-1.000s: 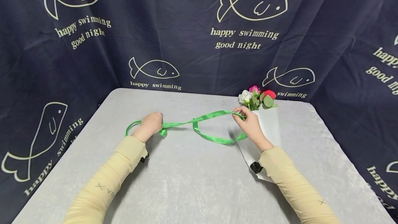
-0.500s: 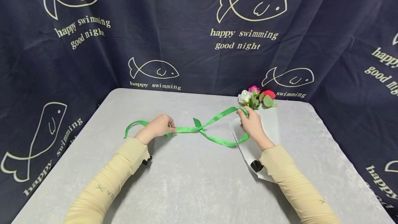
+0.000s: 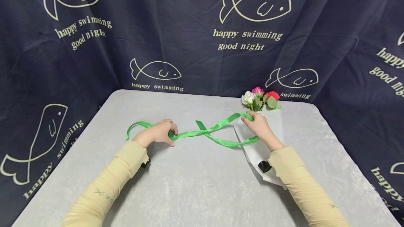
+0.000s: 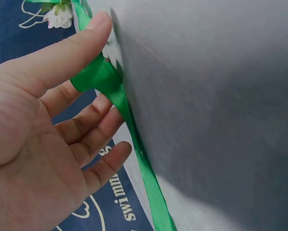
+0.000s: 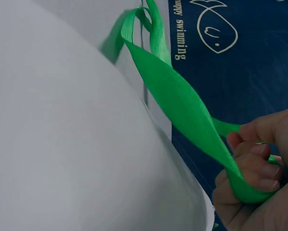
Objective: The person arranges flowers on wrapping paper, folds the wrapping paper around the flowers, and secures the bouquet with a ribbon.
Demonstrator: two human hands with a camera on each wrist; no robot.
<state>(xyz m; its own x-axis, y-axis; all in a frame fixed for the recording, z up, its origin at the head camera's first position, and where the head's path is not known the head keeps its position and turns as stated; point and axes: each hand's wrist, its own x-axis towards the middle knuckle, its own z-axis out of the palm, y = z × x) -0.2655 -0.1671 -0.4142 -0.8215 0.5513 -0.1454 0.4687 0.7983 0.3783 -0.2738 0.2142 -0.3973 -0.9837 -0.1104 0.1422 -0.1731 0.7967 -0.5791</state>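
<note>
A long green ribbon (image 3: 189,133) stretches across the table between the two hands, with a crossing loop near the right one. My left hand (image 3: 160,131) is beside the ribbon's left part. In the left wrist view its thumb stands apart from the loosely bent fingers, and the ribbon (image 4: 105,82) passes between them without a visible pinch. My right hand (image 3: 257,125) pinches the ribbon between thumb and fingertip, over the paper of a bouquet. Seen from the right wrist, more ribbon (image 5: 182,101) runs through its curled fingers.
A bouquet wrapped in white paper (image 3: 274,125) lies on the right, its white rose (image 3: 248,97), pink rose (image 3: 257,90) and red rose (image 3: 273,95) toward the back. A grey cloth (image 3: 189,185) covers the table. A dark blue curtain (image 3: 202,62) with fish prints hangs behind.
My left hand has moved a little right along the ribbon, and its thumb has spread from its fingers. My right hand still holds the ribbon, whose loop has shifted and crosses itself lower.
</note>
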